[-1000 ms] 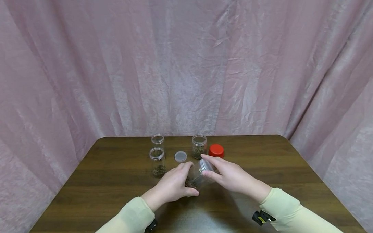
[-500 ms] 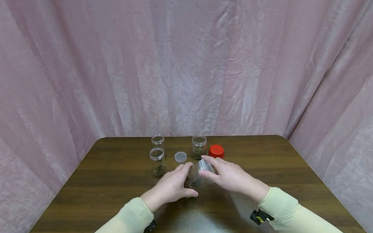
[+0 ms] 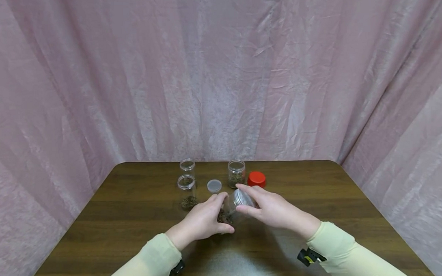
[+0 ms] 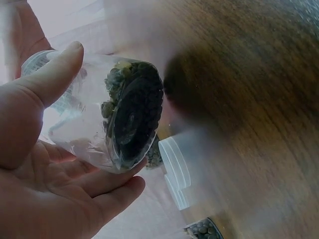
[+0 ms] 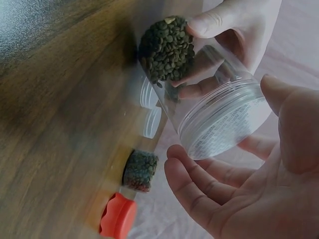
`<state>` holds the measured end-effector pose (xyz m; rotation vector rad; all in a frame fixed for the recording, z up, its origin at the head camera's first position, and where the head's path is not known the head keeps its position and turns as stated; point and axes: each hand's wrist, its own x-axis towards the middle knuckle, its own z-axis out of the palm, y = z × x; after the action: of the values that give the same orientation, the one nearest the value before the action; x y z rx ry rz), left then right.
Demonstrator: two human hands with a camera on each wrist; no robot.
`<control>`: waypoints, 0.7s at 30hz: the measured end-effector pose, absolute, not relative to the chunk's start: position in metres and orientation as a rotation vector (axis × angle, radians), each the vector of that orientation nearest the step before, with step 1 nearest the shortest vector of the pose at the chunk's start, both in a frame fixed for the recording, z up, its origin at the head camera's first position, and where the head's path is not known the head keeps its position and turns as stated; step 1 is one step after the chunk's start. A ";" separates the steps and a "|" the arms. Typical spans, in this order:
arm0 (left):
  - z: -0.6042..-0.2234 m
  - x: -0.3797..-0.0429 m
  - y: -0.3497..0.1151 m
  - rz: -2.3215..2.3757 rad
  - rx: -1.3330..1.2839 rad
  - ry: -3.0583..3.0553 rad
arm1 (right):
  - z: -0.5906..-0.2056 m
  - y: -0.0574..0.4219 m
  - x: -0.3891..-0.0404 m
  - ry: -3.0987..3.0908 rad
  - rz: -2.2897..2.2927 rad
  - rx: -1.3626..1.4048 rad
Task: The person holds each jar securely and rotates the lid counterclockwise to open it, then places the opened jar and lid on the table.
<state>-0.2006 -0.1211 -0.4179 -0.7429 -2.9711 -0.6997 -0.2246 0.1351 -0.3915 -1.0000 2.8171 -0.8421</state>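
A clear plastic jar (image 3: 230, 206) leans to the right between my hands, close over the table. Dark brown-green seed-like pieces (image 5: 167, 50) are gathered at its bottom end. My left hand (image 3: 204, 219) grips the jar's body low down, thumb on the near side and fingers beyond. The thumb and fingers of my right hand (image 3: 272, 205) span the threaded mouth end, which is covered by a pale disc with printed lines (image 5: 232, 129). In the right wrist view, the thumb lies at one side of this rim and the fingertips at the other.
Two open jars (image 3: 188, 192) with dark pieces in them stand at the left, one behind the other. Pale, translucent lids (image 3: 214, 185) lie at the centre. Farther back are another open jar (image 3: 236, 174) and a red lid (image 3: 257, 179). A pink curtain hangs behind the table (image 3: 135, 206).
The jar's mouth end has turned slightly, showing more of its covered face. My right thumb and fingers have shifted a little around it; the left hand has hardly moved.
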 end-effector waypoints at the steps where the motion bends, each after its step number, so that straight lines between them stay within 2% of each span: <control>1: -0.418 -0.200 -0.121 -0.698 -0.743 -2.971 | -0.392 0.136 -0.225 2.808 -0.851 -1.002; 21: -0.419 -0.201 -0.121 -0.709 -0.753 -2.961 | -0.391 0.145 -0.224 2.694 -0.897 -1.170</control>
<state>-0.2008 -0.1209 -0.4192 -0.7531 -2.9613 -0.7092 -0.2240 0.1452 -0.3907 -1.1699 2.6939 -0.8969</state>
